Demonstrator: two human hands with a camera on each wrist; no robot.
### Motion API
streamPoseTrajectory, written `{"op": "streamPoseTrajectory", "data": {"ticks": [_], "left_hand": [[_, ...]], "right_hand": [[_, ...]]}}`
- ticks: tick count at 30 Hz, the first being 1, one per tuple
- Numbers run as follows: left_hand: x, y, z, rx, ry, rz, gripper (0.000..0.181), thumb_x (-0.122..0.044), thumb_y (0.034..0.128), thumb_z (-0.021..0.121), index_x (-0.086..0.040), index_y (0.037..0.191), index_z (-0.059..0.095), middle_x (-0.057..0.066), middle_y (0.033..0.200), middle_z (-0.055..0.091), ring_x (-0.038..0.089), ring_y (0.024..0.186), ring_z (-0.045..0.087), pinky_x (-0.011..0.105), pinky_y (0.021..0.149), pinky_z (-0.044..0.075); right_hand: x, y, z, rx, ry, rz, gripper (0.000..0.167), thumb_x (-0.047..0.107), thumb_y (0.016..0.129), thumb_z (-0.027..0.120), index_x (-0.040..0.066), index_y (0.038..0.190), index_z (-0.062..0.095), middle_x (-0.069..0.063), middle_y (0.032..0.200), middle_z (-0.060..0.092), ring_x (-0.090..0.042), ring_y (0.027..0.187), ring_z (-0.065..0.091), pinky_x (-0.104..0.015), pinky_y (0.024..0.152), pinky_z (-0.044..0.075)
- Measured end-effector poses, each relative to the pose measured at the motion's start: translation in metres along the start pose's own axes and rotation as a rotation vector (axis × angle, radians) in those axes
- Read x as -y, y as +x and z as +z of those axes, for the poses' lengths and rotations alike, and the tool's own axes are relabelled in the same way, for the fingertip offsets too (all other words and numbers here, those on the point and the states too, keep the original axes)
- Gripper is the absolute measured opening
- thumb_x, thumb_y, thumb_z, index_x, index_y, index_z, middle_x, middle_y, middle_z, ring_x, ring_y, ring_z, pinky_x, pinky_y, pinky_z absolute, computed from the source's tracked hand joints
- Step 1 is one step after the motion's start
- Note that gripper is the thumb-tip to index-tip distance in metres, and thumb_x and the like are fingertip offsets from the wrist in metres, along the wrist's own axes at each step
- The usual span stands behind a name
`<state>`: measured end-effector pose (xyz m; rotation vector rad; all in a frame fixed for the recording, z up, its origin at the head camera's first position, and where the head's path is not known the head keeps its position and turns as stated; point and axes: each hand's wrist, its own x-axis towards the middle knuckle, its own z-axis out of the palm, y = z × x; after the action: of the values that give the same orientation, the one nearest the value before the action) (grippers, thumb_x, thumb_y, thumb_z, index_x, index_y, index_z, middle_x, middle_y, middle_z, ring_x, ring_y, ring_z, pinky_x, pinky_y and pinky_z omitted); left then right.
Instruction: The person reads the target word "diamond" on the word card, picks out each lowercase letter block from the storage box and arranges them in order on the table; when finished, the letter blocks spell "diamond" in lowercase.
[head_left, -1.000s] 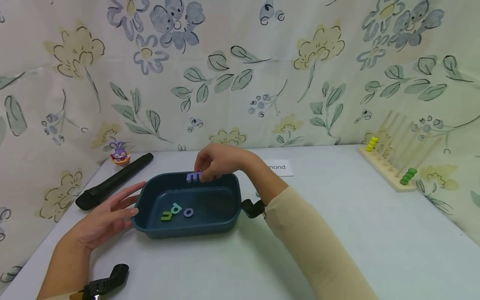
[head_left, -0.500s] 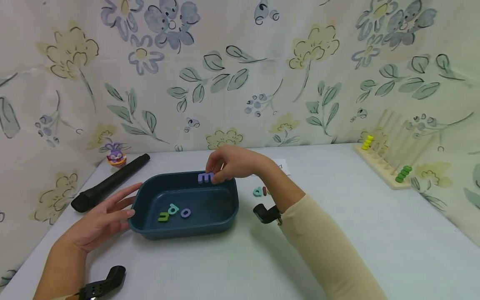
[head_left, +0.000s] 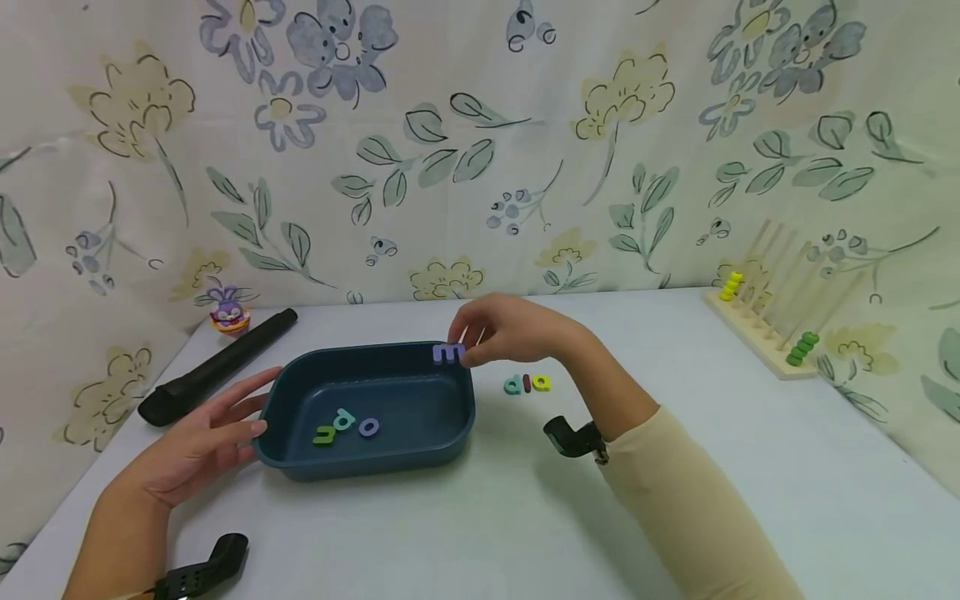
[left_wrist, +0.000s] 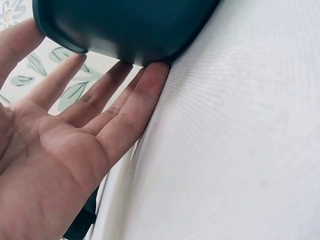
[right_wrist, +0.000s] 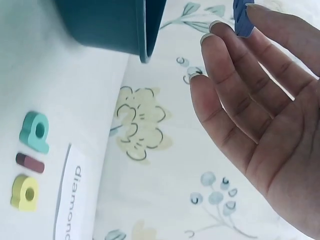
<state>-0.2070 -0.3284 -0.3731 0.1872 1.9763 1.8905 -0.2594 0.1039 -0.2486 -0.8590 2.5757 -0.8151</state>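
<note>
Purple m (head_left: 449,354) now farther right

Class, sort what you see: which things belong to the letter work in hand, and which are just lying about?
Seem to belong:
purple m, in the right hand
blue tray, touched by the left hand
letters in the tray
letters on the table
"diamond" card

Seem just lying about:
long black object
purple toy
wooden bead rack

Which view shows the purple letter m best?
The head view: the purple letter m shows its three legs, pinched by the right hand. Right wrist cuts it off at the top edge; left wrist shows none.
</note>
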Motion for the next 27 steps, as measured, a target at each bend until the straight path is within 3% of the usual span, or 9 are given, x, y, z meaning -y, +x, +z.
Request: {"op": "streamPoseTrajectory", "data": {"ticks": [11, 17, 22, 27], "left_hand": [[0.003, 0.001, -0.002, 0.004, -0.005, 0.016, 0.072, -0.008, 0.106, 0.053, -0.036, 0.165, 0.022, 0.017, 0.168, 0.007, 0.002, 0.12, 0.064, 0.033, 0.095, 0.059], [0.004, 0.001, -0.004, 0.014, -0.018, 0.02, 0.072, -0.007, 0.1056, 0.053, -0.035, 0.165, 0.023, 0.007, 0.163, 0.019, 0.003, 0.121, 0.064, 0.033, 0.095, 0.059], [0.004, 0.0, -0.005, 0.013, -0.006, 0.011, 0.072, -0.008, 0.1059, 0.052, -0.036, 0.165, 0.023, 0.01, 0.165, 0.015, 0.003, 0.12, 0.064, 0.033, 0.095, 0.059], [0.005, 0.001, -0.005, 0.021, -0.003, 0.021, 0.071, -0.008, 0.1062, 0.052, -0.036, 0.165, 0.023, 0.004, 0.163, 0.02, 0.002, 0.121, 0.063, 0.033, 0.095, 0.059]], "right_hand": [[-0.024, -0.023, -0.008, -0.036, 0.075, 0.026, 0.022, 0.019, 0.094, 0.073, 0.016, 0.116, 0.071, -0.002, 0.099, 0.074, -0.023, 0.091, 0.07, -0.04, 0.084, 0.058], [-0.038, -0.034, -0.009, -0.057, 0.103, 0.039, 0.025, 0.019, 0.095, 0.073, 0.014, 0.119, 0.07, -0.003, 0.099, 0.075, -0.026, 0.092, 0.071, -0.04, 0.085, 0.058], [-0.049, -0.043, -0.011, -0.085, 0.109, 0.066, 0.026, 0.019, 0.095, 0.073, 0.015, 0.12, 0.07, -0.002, 0.1, 0.075, -0.023, 0.093, 0.07, -0.039, 0.086, 0.057], [-0.058, -0.054, -0.013, -0.109, 0.104, 0.102, 0.026, 0.02, 0.095, 0.072, 0.016, 0.121, 0.071, -0.002, 0.103, 0.074, -0.021, 0.096, 0.068, -0.039, 0.087, 0.057]]}}
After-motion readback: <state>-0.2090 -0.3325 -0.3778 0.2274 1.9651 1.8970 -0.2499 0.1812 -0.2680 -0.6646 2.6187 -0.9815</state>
